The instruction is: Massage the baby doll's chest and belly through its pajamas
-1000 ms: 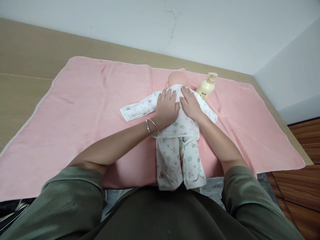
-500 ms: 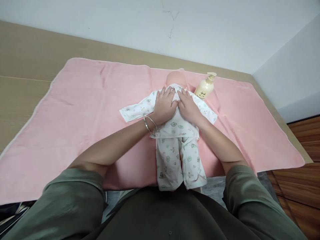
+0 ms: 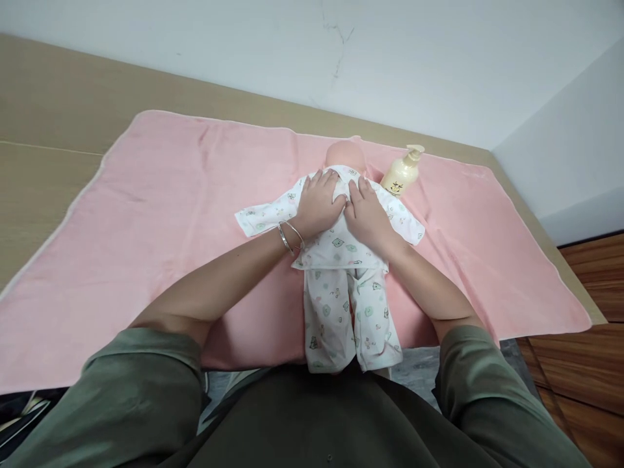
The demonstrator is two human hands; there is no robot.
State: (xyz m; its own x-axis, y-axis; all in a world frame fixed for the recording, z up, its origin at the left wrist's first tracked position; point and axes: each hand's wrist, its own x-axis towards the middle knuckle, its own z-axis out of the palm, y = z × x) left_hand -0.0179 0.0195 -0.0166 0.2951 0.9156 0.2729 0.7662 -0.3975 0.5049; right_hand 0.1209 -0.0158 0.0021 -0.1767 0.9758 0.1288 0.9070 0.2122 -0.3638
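Note:
A baby doll lies stretched out with its head away from me; its bald head shows no face from here. It wears a white printed shirt and matching trousers. My left hand rests flat on the upper part of the shirt, fingers extended towards the collar. Beside it my right hand lies flat on the other side, and the two thumbs nearly meet in the middle. Both hands are open and grip nothing. The doll's hands and feet are hidden in the clothing.
Under the doll a pink blanket covers much of the wooden table. A cream pump bottle leans to the right of the doll's head. Behind stands a white wall, with wooden drawers at the lower right.
My right hand has shifted slightly towards me, and its fingertips are a little farther from the left ones. The doll and the bottle stay in place on the blanket.

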